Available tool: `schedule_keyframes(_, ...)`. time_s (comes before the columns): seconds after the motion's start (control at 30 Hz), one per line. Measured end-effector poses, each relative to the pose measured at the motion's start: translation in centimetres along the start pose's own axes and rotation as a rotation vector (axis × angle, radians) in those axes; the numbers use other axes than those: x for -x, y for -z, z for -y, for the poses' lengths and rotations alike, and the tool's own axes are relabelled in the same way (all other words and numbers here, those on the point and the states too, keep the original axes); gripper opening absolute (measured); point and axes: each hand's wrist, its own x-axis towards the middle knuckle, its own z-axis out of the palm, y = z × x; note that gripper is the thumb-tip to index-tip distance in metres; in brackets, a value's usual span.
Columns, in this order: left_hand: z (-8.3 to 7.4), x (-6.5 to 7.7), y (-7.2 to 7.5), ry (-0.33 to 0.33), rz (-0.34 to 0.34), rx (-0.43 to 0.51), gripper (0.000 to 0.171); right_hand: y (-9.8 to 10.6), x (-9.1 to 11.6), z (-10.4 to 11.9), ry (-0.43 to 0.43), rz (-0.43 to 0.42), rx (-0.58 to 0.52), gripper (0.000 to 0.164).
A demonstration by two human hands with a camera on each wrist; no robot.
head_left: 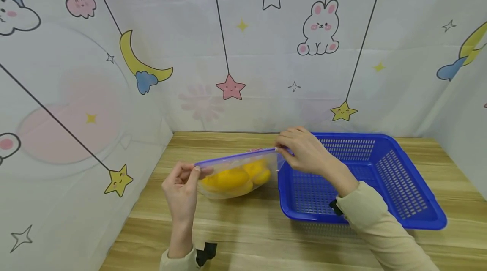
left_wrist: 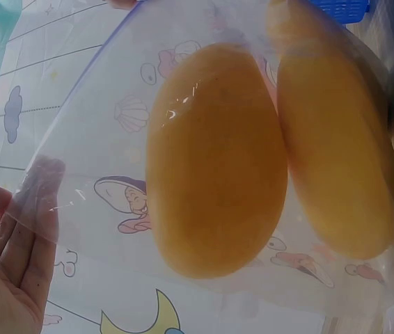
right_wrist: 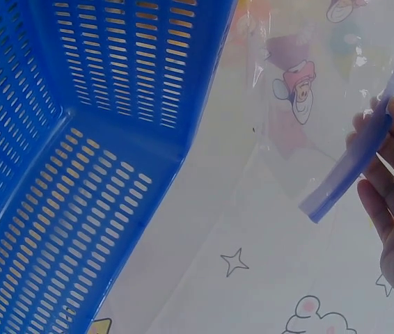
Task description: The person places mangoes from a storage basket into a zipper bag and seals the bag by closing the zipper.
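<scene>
A clear zip bag [head_left: 236, 159] with a purple zip strip hangs stretched between both hands. Inside it lie several yellow mangoes [head_left: 228, 180], and two of these mangoes [left_wrist: 218, 160] fill much of the left wrist view. My left hand [head_left: 183, 190] pinches the bag's left top corner between thumb and fingers. At the other end, my right hand [head_left: 304, 150] pinches the purple strip [right_wrist: 353, 167] near its right corner. Small cartoon prints show on the clear film. The strip slants upward from left to right in the head view.
A blue perforated plastic basket [head_left: 287, 209] stands to the right on the wood-grain table [head_left: 243, 237], with the right forearm passing over its front rim. Behind and to the left hangs a white cloth [head_left: 258, 106] printed with stars, moons and rabbits.
</scene>
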Motion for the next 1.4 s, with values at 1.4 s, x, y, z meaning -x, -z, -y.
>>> schedule_keyframes(1.4,0.1,-0.1,0.1,-0.008,-0.007,0.029,0.012,0.6,1.2,-2.1,-0.043,0.034,-0.003,0.005)
